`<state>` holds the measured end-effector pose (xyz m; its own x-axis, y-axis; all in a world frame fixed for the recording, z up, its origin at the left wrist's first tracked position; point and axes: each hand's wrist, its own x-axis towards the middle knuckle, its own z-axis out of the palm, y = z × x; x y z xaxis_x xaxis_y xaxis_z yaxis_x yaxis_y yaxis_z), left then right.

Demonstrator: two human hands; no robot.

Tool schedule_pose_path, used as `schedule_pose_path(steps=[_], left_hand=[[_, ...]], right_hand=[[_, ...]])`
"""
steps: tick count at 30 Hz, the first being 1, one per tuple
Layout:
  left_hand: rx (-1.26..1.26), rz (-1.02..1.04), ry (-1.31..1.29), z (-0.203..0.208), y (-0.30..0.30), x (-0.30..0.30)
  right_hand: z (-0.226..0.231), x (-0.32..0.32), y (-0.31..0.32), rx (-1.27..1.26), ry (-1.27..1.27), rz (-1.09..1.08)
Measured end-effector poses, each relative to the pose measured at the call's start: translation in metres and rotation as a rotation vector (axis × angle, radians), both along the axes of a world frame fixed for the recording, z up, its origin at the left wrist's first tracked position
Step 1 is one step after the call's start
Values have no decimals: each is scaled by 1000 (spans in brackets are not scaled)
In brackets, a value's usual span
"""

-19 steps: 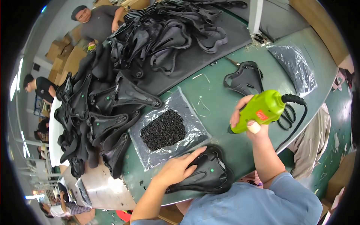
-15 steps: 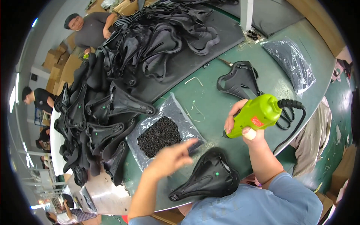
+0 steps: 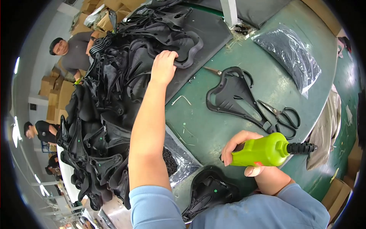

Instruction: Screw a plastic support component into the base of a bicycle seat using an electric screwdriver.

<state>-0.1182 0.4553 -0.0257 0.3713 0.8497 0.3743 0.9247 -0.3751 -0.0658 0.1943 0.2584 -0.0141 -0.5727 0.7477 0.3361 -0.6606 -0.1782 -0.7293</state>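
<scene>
My left hand [image 3: 164,68] reaches to the far pile, its fingers curled over the edge of a black bicycle saddle base [image 3: 199,42]. My right hand [image 3: 233,145] grips a lime-green electric screwdriver [image 3: 261,149] above the near right part of the table. A padded black saddle [image 3: 213,191] lies upside down in front of my body. Beyond the screwdriver rests another saddle base [image 3: 235,91], with black-handled scissors [image 3: 280,114] at its narrow end. My left arm partly hides a clear bag with small black pieces [image 3: 169,162].
Many saddles [image 3: 103,137] and bases are heaped along the left and far side. A filled plastic bag [image 3: 291,57] lies at the table's far right, near a white post [image 3: 229,13]. Two people stand beyond the pile. Cloth [image 3: 324,129] hangs by the right edge.
My left hand has moved from above the bag of black pieces to the far pile and taken hold of a saddle base. The screwdriver sits lower in view and is turned more level.
</scene>
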Motion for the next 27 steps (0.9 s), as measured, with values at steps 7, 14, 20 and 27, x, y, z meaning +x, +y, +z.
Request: schedule_pose_path(steps=[7,14,20,27], left_hand=[[-31,-180,-665,103,-71,72],[-130,148,-1083,156,-216,27],[23,588,-529,132,-365,-6],[70,871,-436,42,-495,-19]], right_hand=[[-1,0,1,-28,-21,15],[-5,-17,-4,23,31,-152],[-1,-15,-10,157,-107,-96],[-8,-14,5,189,-55,-35]])
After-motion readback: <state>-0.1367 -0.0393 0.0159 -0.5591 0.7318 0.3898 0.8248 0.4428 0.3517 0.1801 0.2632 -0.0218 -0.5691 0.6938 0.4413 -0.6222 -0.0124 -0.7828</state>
